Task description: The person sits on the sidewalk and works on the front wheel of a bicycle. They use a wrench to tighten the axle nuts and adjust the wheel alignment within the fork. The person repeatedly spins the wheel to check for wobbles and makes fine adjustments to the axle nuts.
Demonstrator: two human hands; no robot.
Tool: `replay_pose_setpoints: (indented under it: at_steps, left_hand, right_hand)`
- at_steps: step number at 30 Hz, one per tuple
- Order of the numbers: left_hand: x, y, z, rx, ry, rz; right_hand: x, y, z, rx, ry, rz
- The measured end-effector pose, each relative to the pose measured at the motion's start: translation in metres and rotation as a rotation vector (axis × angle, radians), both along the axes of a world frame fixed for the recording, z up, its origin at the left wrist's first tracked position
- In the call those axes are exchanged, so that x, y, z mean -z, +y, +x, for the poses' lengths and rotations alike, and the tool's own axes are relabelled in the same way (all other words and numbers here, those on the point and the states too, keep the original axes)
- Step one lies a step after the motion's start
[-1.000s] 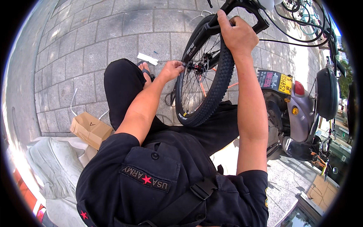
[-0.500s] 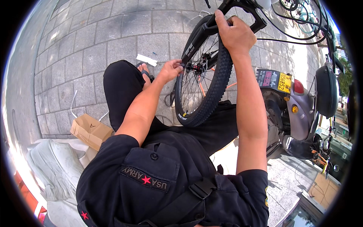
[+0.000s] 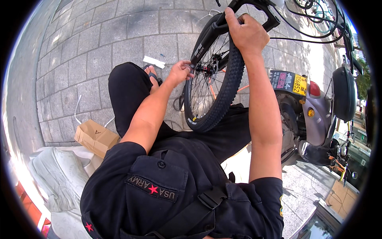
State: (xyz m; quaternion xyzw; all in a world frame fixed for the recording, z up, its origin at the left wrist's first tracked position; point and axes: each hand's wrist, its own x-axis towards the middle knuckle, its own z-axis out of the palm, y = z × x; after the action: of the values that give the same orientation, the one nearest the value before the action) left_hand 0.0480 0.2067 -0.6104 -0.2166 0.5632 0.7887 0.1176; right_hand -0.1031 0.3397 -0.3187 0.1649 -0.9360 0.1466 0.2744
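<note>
A bicycle front wheel with a knobbly black tyre (image 3: 237, 73) stands upright between my legs, set in a black suspension fork (image 3: 207, 39). My right hand (image 3: 248, 35) is closed around the fork just above the tyre, thumb along its near side; its other fingers are partly hidden. Down at the hub (image 3: 205, 69), my left hand (image 3: 181, 72) pinches the axle end by the bottom of the left fork leg. The fingertips cover the small part between them. Spokes and a brake disc show beyond the hub.
A white strip-shaped piece (image 3: 154, 61) lies on the grey paving beside my sandalled foot. An opened cardboard box (image 3: 95, 137) is at left, near a pale covered seat (image 3: 57, 175). A parked scooter (image 3: 316, 115) stands close on the right; black cables (image 3: 310, 43) loop overhead.
My left fingers have shifted slightly at the axle end, curling differently around it. The fork and wheel have turned very slightly; my right hand keeps its hold.
</note>
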Motion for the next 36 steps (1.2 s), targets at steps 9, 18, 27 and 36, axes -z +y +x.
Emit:
replay_pose_setpoints:
  at_steps: [9, 18, 27, 36]
  left_hand:
    - [0.017, 0.004, -0.007, 0.029, 0.072, -0.216]
    - [0.009, 0.010, -0.002, -0.024, -0.013, -0.058]
    - [0.005, 0.003, 0.001, -0.047, -0.057, 0.091]
    - [-0.009, 0.003, 0.001, -0.039, -0.050, 0.083]
  right_hand:
    - [0.000, 0.001, 0.000, -0.006, -0.005, -0.004]
    - [0.002, 0.001, -0.001, -0.013, 0.037, -0.009]
    - [-0.002, -0.002, 0.001, -0.010, 0.012, -0.020]
    - [0.001, 0.000, 0.000, -0.021, 0.049, -0.015]
